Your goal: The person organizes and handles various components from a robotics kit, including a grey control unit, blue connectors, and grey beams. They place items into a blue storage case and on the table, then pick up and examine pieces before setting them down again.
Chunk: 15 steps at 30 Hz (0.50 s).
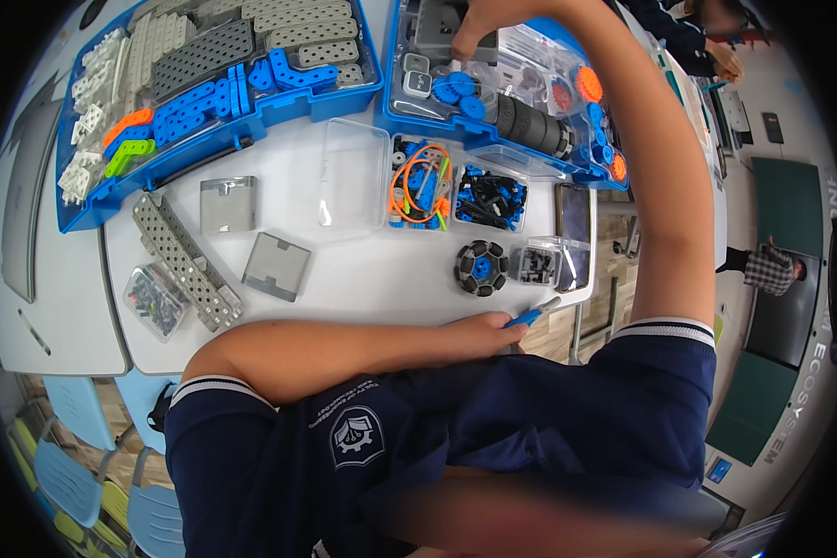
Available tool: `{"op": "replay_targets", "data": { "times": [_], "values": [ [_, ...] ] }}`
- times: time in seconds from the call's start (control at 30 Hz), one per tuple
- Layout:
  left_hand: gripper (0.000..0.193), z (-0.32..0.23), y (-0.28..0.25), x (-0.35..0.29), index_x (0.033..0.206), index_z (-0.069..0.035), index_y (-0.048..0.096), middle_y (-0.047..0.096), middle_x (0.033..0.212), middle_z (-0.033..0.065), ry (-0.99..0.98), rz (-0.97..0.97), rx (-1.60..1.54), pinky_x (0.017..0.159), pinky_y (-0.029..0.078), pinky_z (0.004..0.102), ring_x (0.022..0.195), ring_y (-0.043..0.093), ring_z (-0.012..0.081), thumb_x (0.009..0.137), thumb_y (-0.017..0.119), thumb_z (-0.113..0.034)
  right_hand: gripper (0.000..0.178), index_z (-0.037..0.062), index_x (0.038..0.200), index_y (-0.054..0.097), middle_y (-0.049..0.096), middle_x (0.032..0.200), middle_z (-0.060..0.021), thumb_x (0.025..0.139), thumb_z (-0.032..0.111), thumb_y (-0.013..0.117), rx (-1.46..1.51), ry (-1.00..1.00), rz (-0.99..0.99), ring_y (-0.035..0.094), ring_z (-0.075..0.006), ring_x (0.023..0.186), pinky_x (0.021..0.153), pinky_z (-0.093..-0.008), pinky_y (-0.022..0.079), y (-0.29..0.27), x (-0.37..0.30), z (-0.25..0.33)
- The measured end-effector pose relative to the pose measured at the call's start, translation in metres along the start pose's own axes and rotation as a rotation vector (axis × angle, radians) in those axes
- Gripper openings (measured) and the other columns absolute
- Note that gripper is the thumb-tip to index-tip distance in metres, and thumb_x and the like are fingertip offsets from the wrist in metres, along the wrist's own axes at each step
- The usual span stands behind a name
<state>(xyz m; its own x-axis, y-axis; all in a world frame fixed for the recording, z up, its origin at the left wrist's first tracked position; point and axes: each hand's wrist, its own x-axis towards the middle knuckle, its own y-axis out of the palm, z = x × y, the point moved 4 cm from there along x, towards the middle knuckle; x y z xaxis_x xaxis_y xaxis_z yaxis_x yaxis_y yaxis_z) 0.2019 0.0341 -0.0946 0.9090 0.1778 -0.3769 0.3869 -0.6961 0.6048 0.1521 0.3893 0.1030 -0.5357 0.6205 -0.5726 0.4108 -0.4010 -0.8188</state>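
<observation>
My left hand (pixel 495 335) is closed around a slim blue piece with a grey end (pixel 528 317), held by the table's near edge. Its exact kind cannot be made out. My right arm stretches far forward, and my right hand (pixel 482 26) is over the blue parts bin (pixel 493 138) at the top. One digit points down beside the blue gears (pixel 456 88); its other fingers are cut off or hidden, so I cannot tell what it holds. Nearest to my left hand are a black omni wheel with a blue hub (pixel 481 269) and a small clear box of dark parts (pixel 536 267).
A second blue bin (pixel 293 109) holds grey, white and coloured beams. On the white table (pixel 372 279) lie a long perforated grey channel (pixel 184 260), two grey boxes (pixel 228 204), a box of pins (pixel 491 197), another of cords (pixel 418 183), and a phone (pixel 573 232).
</observation>
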Motion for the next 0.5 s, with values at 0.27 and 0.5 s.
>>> {"op": "replay_targets", "data": {
  "times": [0.27, 0.5],
  "values": [
    [0.045, -0.004, 0.001, -0.004, 0.125, -0.002, 0.057, 0.071, 0.117, 0.0071, 0.006, 0.006, -0.010, 0.089, 0.051, 0.0273, 0.103, 0.064, 0.0099, 0.111, 0.044, -0.043, 0.091, 0.0151, 0.156, 0.044, 0.036, 0.152, -0.0411, 0.082, 0.065, 0.058, -0.030, 0.292, -0.187, 0.043, -0.0522, 0.139, 0.115, -0.0546, 0.034, 0.007, 0.009, -0.027],
    [0.044, 0.000, 0.001, 0.001, 0.124, -0.002, 0.057, 0.071, 0.115, 0.0083, -0.006, -0.021, -0.009, 0.090, 0.051, 0.0274, 0.102, 0.065, 0.0106, 0.110, 0.048, -0.042, 0.106, -0.0054, 0.144, 0.052, 0.054, 0.141, -0.0342, 0.080, 0.079, 0.062, 0.080, 0.310, -0.059, 0.058, -0.0458, 0.126, 0.106, -0.0483, 0.046, 0.012, 0.005, -0.017]
  ]
}}
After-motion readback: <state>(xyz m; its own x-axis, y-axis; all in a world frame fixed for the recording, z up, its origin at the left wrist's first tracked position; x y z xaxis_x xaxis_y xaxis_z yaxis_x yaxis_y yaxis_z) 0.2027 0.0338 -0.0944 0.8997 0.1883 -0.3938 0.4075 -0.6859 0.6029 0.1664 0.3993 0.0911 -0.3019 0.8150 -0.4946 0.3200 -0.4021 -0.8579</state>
